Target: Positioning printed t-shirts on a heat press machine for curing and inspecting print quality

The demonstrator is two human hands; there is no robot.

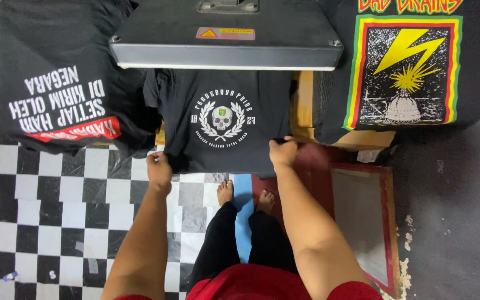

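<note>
While three black shirts lie out, each hand's grip, left hand (159,169) and right hand (283,151), pinches the middle shirt (220,119).

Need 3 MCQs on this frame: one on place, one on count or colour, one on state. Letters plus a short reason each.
1. Where does the black shirt with the skull print lie?
A. On the press bed under the raised top plate
B. On the checkered floor
C. On the red-framed board

2. How many printed black shirts are in view?
A. One
B. Three
C. Five

3. What are the two hands doing?
A. Hanging free above the shirt
B. Both gripping the shirt's lower edge
C. Pressing on the top plate

Answers:
1. A: the shirt lies flat just below the plate, off the floor.
2. B: the skull shirt, the shirt with white lettering at its left, and the shirt with the yellow bolt at its right.
3. B: the left hand and right hand each pinch the hem at a lower corner.
</note>
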